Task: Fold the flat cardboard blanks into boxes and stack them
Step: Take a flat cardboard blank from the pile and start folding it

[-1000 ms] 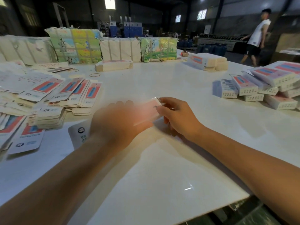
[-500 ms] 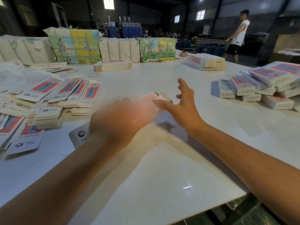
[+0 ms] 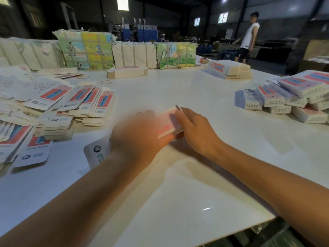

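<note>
You were mid-fold: both your left hand (image 3: 137,138) and right hand (image 3: 194,129) clasped the box (image 3: 167,122). Next, the flap beyond your fingertips probably needed tucking

Two hands (image 3: 165,132), one half-folded box (image 3: 168,122), two rubber bands (image 3: 106,82).

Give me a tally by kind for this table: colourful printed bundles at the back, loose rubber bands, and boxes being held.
Colourful printed bundles: 2
Loose rubber bands: 2
Box held between left hand and right hand: 1
Total: 5
</note>
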Tool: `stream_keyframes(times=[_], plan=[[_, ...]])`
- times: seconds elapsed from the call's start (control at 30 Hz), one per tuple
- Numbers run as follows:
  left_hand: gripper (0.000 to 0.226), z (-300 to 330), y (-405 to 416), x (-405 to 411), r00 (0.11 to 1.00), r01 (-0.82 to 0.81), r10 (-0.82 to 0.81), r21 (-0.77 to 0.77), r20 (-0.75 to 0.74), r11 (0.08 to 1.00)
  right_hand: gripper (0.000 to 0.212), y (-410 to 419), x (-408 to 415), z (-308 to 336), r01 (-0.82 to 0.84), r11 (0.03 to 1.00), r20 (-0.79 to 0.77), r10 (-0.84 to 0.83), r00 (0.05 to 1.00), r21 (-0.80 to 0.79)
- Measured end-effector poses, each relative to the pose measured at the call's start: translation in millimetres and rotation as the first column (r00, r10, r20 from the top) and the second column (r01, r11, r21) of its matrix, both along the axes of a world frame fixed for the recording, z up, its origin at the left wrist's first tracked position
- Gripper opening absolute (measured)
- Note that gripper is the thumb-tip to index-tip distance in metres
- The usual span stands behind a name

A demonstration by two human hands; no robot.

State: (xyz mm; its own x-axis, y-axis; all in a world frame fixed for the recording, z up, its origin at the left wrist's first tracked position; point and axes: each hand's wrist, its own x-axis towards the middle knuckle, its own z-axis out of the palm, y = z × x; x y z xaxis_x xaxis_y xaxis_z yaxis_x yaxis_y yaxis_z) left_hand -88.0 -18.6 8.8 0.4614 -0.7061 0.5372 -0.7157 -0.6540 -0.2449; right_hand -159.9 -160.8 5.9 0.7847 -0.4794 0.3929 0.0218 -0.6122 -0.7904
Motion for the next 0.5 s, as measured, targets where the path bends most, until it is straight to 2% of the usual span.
stream_keyframes(times=[0.07,0.1,0.2,0.3,0.37,0.5], plan=[[0.093,0,2,1,1.000,-0.003,0.003,-0.017,0.005,1.000,0.034,-1,2,5,-0.092,0.948,0.095,0.066,0.993,0.305],[0.089,-1,2,2,1.000,-0.006,0.007,-0.017,0.016,1.000,0.035,-3,4,6,-0.130,0.904,0.121,0.087,0.989,0.407],[0.087,-1,1,5,1.000,-0.014,0.015,-0.021,0.010,1.000,0.037,-12,6,5,-0.221,0.779,0.177,0.143,0.974,0.587],[0.089,-2,1,7,1.000,-0.010,0.011,-0.043,0.011,0.999,0.052,-16,5,4,-0.304,0.699,0.228,0.204,0.952,0.647],[0.094,-2,1,7,1.000,0.005,-0.005,-0.075,0.007,0.997,0.060,-16,6,4,-0.325,0.702,0.241,0.219,0.945,0.634],[0.095,0,1,3,0.999,0.035,-0.039,-0.109,-0.034,0.993,0.054,-15,7,4,-0.265,0.734,0.230,0.152,0.961,0.625]])
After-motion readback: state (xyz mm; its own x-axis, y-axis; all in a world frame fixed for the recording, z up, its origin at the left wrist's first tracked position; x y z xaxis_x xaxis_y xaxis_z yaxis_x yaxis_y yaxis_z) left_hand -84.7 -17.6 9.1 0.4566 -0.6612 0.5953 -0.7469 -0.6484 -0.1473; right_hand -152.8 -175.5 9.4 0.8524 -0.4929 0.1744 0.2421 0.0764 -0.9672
